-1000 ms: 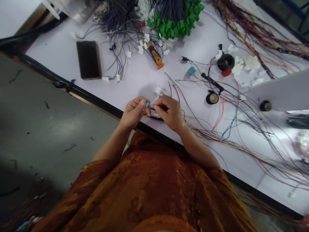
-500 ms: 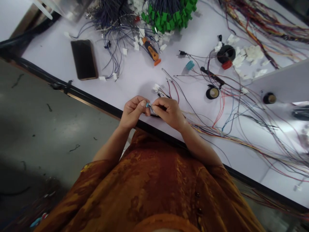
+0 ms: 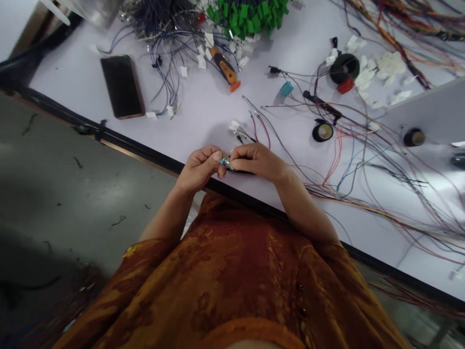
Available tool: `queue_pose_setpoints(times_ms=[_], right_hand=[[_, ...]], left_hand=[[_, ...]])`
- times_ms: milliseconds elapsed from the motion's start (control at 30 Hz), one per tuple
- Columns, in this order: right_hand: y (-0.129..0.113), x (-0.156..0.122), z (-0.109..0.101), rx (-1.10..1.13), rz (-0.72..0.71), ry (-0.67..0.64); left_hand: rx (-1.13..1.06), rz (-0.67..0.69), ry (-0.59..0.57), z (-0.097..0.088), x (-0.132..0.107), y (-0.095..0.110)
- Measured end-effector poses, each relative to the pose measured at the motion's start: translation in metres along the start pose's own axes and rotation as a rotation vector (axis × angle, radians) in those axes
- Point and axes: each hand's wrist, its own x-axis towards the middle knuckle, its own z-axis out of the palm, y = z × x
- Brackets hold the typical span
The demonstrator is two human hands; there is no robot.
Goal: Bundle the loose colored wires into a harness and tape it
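My left hand and my right hand meet just above the black table edge, pinching a small blue-tipped connector between their fingertips. Much of it is hidden by my fingers, and a dark wire runs from it under my right hand. Just beyond my fingers lies a small white connector with short red and dark wires. An orange-and-black screwdriver rests farther up the white table.
A dark smartphone lies at the upper left. Green-tagged wire bundles sit at the top. Black tape rolls, a teal connector, white pieces and loose multicoloured wires cover the right. The grey floor lies beyond the left edge.
The view has drifted, shifting the table contents up and left. My hands have come closer together around the blue-tipped connector, and my right hand now lies lower and flatter.
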Motion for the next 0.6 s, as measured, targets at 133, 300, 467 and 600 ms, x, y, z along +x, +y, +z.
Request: queue_pose_setpoints(times_ms=[133, 300, 467, 600], right_hand=[[0.002, -0.002, -0.003, -0.017, -0.04, -0.063], [0.004, -0.002, -0.005, 0.004, -0.04, -0.141], [0.007, -0.001, -0.002, 0.026, -0.047, -0.078], [0.007, -0.004, 0.015, -0.157, -0.087, 0.163]], left_hand=[[-0.051, -0.095, -0.028, 0.004, -0.002, 0.003], [-0.184, -0.239, -0.053, 0.006, -0.001, 0.003], [-0.153, -0.195, -0.024, 0.004, -0.002, -0.002], [0.054, -0.005, 0.117, 0.006, -0.006, -0.008]])
